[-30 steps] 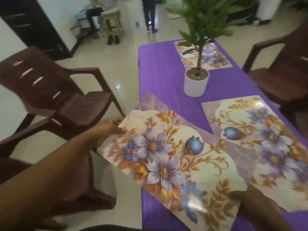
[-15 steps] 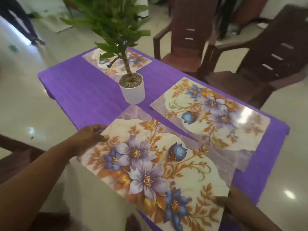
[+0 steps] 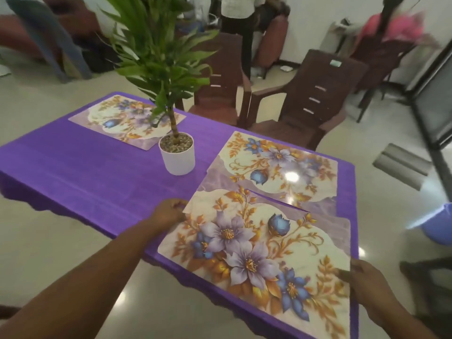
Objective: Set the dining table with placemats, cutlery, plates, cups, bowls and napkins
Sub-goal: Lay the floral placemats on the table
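Left hand [image 3: 168,214] pinches far-left corner of floral placemat [image 3: 259,255]; right hand [image 3: 364,277] grips near-right edge. Mat at table's near corner, overlapping second placemat [image 3: 276,167]. Placemat step underway; next likely shifting clear, squaring to purple tablecloth [image 3: 85,172].

Count on the table: three placemats, one plant, two hands, two chairs.

I count three floral placemats on the purple tablecloth [image 3: 97,177]: the near placemat [image 3: 259,260] at 5 o'clock, the middle placemat [image 3: 278,167] at 2 o'clock, the far placemat [image 3: 124,121] at 10 o'clock. I see one potted plant [image 3: 176,152] near centre. Two hands show, my left hand [image 3: 168,212] and right hand [image 3: 364,277]. Two brown chairs stand past the table at 1 o'clock: the nearer chair [image 3: 315,101] and the further chair [image 3: 220,94].
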